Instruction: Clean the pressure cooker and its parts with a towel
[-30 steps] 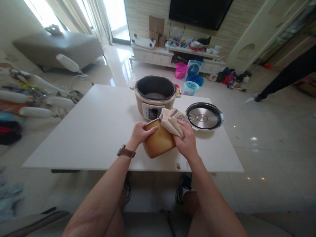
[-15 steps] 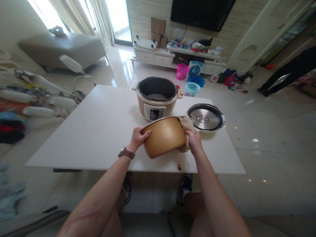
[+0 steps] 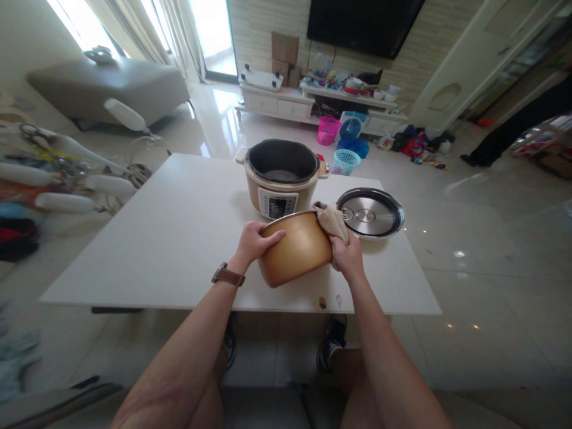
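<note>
- The gold inner pot point(image 3: 295, 247) is in front of the cooker body point(image 3: 281, 193), over the near part of the white table point(image 3: 147, 244); whether its base touches the top is unclear.
- Its rim, tilted up toward the right, overlaps the cooker's lower front in view, leaving little visible room between them.
- The upturned lid point(image 3: 369, 213) lies right of the cooker, near the table's right edge and just beyond the cloth point(image 3: 332, 221).
- A broad stretch of tabletop runs left of the pot to the slanting left edge; a narrower strip, bearing two small stickers point(image 3: 322, 302), separates it from the near edge.
- Both forearms reach in over that near edge, angled inward.
- The left hand point(image 3: 254, 244) grips the pot's left side at the rim, thumb across the outer wall.
- The right hand point(image 3: 348, 255) clutches the cloth against the pot's right side, wrist low, knuckles outward.
</note>
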Motion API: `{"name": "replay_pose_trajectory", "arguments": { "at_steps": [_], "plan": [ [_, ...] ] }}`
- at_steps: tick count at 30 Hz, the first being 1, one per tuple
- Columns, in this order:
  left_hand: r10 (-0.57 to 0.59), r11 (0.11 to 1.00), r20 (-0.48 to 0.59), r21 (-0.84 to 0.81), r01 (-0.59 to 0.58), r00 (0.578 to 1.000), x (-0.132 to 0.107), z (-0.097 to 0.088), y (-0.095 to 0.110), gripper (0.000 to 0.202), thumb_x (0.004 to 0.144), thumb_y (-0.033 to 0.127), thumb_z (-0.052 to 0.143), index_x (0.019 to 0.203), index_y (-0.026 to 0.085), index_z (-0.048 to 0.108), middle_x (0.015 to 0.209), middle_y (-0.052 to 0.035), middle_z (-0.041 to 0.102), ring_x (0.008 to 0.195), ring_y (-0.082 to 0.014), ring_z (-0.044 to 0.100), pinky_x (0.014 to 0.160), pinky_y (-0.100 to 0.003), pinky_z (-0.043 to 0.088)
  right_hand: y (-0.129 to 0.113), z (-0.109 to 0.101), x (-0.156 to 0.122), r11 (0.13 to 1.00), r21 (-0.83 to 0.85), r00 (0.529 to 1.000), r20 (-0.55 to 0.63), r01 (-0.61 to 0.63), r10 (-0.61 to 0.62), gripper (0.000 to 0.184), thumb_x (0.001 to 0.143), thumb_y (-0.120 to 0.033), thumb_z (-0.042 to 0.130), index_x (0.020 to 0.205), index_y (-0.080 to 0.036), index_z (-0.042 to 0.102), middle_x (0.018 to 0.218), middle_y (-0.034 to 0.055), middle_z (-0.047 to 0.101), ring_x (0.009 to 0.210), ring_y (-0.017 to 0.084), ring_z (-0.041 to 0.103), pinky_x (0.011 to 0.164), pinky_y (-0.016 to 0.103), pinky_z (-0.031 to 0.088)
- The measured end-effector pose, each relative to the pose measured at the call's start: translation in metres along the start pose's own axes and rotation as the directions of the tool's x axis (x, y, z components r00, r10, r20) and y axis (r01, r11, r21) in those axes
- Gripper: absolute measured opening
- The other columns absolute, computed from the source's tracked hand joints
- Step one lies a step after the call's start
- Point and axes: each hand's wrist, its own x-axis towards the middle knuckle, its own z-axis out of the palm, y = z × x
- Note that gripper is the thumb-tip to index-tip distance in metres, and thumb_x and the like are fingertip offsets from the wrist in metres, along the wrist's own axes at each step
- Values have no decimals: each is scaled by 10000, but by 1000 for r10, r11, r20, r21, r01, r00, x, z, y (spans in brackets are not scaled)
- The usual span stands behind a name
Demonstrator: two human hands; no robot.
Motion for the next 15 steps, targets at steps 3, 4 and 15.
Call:
{"name": "replay_pose_trajectory", "arguments": {
  "at_steps": [3, 4, 15],
  "plan": [
    [0, 1000, -4, -5, 0, 1000, 0, 2, 0, 624, 748, 627, 722, 468, 203, 361, 532, 32, 278, 536, -82, 251, 482, -263, 152, -26, -2, -12, 948, -104, 949, 131, 300, -286, 432, 835, -298, 638, 1244, -226, 759, 1309, 107, 755, 1224, 337, 663, 1137, 530, 480],
    [-5, 1000, 1, -8, 5, 1000, 0, 2, 0, 621, 748, 628, 721, 470, 202, 366, 530, 32, 282, 535, -82, 255, 481, -261, 155, -33, -2, -15, 912, -132, 913, 189, 388, -361, 459, 831, -269, 642, 1276, -243, 754, 1375, 99, 729, 1284, 342, 637, 1172, 541, 453],
    [-23, 999, -27, -36, 22, 999, -5, 6, -10, 603, 738, 641, 694, 465, 201, 386, 522, 33, 287, 529, -82, 242, 485, -267, 152, -12, 5, -5, 992, 3, 991, 42, 126, -126, 413, 825, -346, 645, 1198, -221, 768, 1197, 96, 792, 1148, 332, 696, 1086, 526, 519]
  ]
}}
